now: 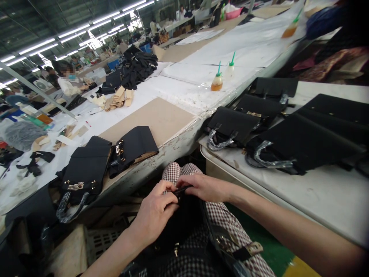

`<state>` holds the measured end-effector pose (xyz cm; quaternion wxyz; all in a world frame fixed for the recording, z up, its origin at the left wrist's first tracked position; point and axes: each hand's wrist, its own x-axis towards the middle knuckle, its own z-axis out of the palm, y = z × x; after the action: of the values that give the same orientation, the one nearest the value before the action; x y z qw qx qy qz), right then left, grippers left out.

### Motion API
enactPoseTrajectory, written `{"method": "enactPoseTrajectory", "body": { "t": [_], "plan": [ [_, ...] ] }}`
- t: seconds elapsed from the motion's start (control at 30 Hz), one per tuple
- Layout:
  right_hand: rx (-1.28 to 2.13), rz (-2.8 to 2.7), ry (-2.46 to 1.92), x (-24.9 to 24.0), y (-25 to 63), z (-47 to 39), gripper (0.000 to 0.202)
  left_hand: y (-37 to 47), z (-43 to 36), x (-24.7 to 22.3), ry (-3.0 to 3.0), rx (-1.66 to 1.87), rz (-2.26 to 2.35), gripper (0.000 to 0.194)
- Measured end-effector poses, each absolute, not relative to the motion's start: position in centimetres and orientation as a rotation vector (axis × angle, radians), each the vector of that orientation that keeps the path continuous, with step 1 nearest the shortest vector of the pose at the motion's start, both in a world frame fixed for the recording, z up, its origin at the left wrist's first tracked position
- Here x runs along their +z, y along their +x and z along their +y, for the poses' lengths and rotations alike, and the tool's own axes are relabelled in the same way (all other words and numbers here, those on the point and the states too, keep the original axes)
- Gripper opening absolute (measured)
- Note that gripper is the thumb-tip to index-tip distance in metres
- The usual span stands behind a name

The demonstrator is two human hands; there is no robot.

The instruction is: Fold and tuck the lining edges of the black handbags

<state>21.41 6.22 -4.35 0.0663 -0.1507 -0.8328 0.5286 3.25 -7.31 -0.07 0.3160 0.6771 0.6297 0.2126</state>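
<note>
Fingers (170, 198) of the left hand (154, 211) and right hand (207, 186) both pinch the far edge of a black, gold-fitted handbag (186, 219), its body lying nearer the wearer, over brown-and-white checked clothing (225, 215).

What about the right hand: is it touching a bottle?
No, the right hand pinches the edge of the black bag on the lap, while the bottles stand on the table, apart from it.
</note>
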Motion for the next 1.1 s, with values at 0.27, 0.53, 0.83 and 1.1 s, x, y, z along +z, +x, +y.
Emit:
{"method": "enactPoseTrajectory", "body": {
  "t": [0.27,0.53,0.83,1.1],
  "plan": [
    [1.702,-2.443,-0.343,-4.6,21.7,6.3,0.034,3.0,-7.8,-0.8,1.494,0.659,1.799,0.017],
    [1.721,-2.390,-0.343,-4.7,21.6,6.0,0.035,2.8,-6.8,-1.0,1.371,0.554,1.902,0.025],
    [1.724,-2.471,-0.318,-4.3,21.2,6.6,0.028,2.7,-6.7,-1.6,1.345,0.566,1.930,0.026],
    [1.470,-2.730,-0.409,-3.4,18.5,6.0,0.021,1.9,-7.5,0.5,1.355,0.512,1.671,0.017]
  ]
}}
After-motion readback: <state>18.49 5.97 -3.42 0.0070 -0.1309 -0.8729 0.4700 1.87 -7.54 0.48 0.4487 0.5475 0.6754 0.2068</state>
